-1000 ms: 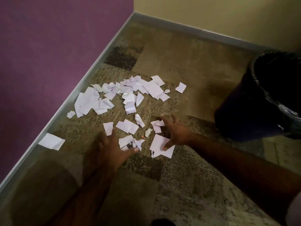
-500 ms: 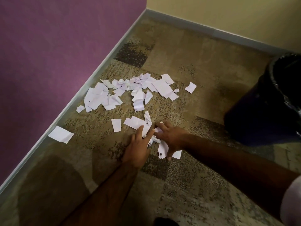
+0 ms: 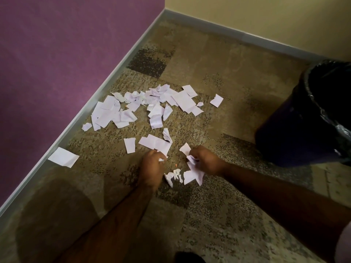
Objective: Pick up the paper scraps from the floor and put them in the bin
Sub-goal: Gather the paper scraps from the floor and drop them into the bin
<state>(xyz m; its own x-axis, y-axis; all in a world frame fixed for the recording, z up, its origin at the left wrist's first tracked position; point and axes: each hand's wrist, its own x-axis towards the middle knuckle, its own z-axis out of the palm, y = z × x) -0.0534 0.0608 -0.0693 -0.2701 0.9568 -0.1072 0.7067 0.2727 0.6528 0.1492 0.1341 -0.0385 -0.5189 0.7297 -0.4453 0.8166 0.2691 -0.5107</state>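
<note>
White paper scraps [image 3: 155, 109] lie scattered on the patterned carpet [image 3: 218, 130] near the purple wall. My left hand [image 3: 152, 166] is curled into a fist with a bit of white paper showing at its fingers. My right hand [image 3: 204, 160] is closed on crumpled scraps [image 3: 191, 160], just right of the left hand. A few loose scraps [image 3: 182, 176] lie on the carpet between and below both hands. The dark bin [image 3: 307, 118], lined with a black bag, stands at the right, beyond my right forearm.
A purple wall [image 3: 57, 63] with a grey skirting board runs along the left, and a yellow wall [image 3: 266, 16] closes the back. One single scrap [image 3: 63, 157] lies alone by the skirting. A dark shoe tip [image 3: 190, 258] shows at the bottom edge.
Both hands went from spread open over the scraps to drawn together and closed on paper. They have pulled slightly back toward me, leaving a few loose pieces below them.
</note>
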